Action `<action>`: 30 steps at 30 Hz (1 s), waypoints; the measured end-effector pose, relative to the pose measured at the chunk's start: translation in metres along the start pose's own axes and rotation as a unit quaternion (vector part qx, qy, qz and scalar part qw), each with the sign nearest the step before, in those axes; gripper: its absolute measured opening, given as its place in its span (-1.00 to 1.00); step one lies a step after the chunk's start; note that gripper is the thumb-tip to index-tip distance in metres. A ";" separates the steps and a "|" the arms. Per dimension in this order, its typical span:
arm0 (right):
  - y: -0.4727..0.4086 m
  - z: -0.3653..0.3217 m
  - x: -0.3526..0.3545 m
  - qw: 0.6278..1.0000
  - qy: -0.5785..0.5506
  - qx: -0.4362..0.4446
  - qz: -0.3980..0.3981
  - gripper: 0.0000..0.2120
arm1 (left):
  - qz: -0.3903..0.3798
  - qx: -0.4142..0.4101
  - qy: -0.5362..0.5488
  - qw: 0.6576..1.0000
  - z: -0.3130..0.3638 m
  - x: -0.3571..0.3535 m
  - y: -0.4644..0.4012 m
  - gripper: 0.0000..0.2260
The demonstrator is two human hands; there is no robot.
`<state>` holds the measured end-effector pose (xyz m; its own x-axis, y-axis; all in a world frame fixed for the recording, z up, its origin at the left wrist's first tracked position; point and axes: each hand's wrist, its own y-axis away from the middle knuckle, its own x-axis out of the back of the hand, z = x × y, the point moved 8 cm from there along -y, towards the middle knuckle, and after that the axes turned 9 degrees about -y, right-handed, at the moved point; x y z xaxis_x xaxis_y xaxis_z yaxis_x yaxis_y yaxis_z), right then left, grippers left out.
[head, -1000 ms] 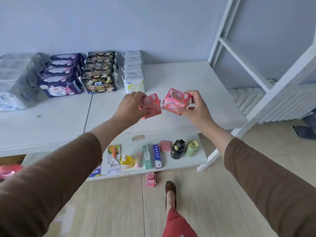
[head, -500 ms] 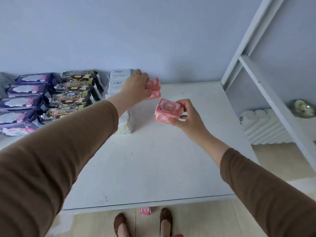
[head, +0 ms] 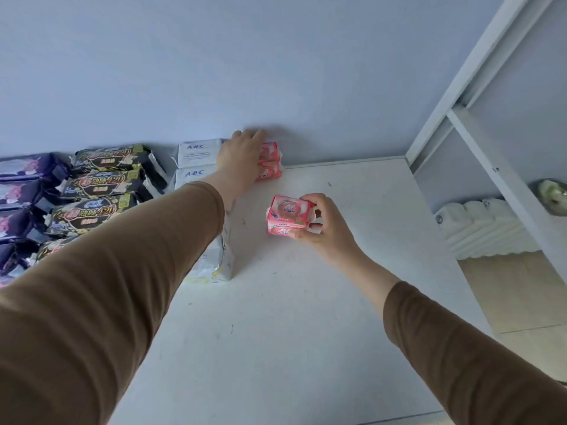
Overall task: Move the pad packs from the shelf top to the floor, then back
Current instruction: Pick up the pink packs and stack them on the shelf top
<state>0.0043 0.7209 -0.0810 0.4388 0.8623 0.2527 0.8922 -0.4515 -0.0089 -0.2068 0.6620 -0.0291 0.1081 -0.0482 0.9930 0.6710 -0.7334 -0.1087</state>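
In the head view, the left hand [head: 242, 157] grips a pink pad pack [head: 270, 162] at the far wall, just right of the white packs [head: 196, 154]. The right hand [head: 322, 225] pinches another pink pack [head: 287, 216] nearer, above the shelf top [head: 306, 332].

Both arms wear long brown sleeves of a plain, smooth knit, with no pattern or marking. The left sleeve [head: 116, 289] ends just short of the wrist. The right sleeve [head: 466, 357] ends partway up the forearm, leaving both hands bare.
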 end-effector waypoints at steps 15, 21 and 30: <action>-0.083 -0.011 -0.023 0.998 0.053 0.008 -0.027 -0.45 | 0.019 0.021 0.013 1.000 -0.034 0.051 0.078 -0.70; -0.096 -0.008 -0.031 0.996 0.087 0.031 -0.005 -0.44 | 0.026 0.045 0.018 0.998 -0.041 0.062 0.126 -0.72; -0.065 -0.029 -0.029 0.986 0.159 0.027 0.038 -0.25 | 0.035 0.068 0.023 0.997 -0.035 0.072 0.175 -0.68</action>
<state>-0.0697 0.7185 -0.0600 0.4570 0.7064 0.5404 0.8660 -0.4921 -0.0890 -0.1069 0.5064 0.0250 0.1269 -0.1300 0.9834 0.7563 -0.6288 -0.1807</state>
